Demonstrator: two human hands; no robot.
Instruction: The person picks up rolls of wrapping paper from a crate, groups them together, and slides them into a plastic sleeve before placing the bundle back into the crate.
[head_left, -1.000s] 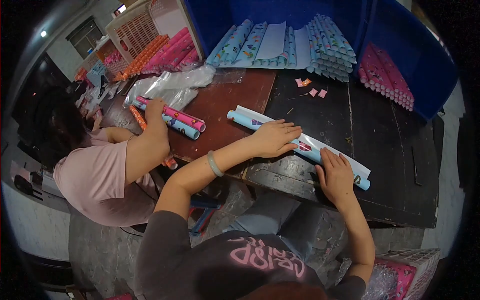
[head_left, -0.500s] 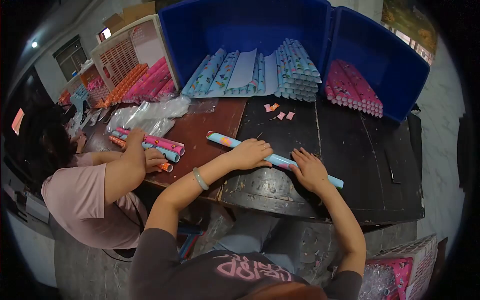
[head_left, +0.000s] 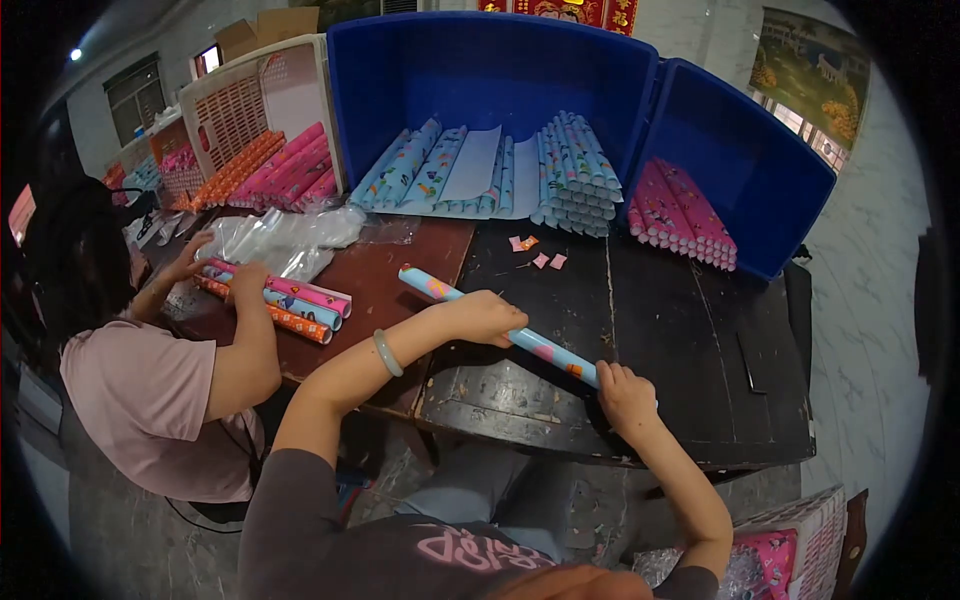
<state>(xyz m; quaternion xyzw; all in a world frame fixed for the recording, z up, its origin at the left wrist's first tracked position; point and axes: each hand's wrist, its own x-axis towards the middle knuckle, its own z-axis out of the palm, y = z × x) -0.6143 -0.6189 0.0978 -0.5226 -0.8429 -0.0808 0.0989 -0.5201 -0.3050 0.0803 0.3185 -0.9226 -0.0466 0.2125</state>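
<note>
A light blue roll of printed paper (head_left: 545, 346) lies slantwise over the black table, its far end up to the left. My left hand (head_left: 488, 318), with a pale bangle on the wrist, is closed around the roll left of its middle. At the near right end, my right hand (head_left: 628, 400) has its fingers wrapped round the roll and hides the tip. Beyond the roll, several small pink and orange packets (head_left: 541, 260) lie on the table.
Left of me, a co-worker's hands rest at pink, blue and orange rolls (head_left: 310, 293) near clear plastic bags (head_left: 285, 240). A blue bin (head_left: 490, 60) holds stacked blue rolls (head_left: 575, 180); another blue bin (head_left: 770, 160) holds pink rolls (head_left: 680, 215). A thin dark tool (head_left: 750, 365) lies at right.
My right hand has gone from lying flat on the roll to gripping its right end. My left hand has closed around the roll. The view has tilted up slightly; the co-worker's hands have shifted.
</note>
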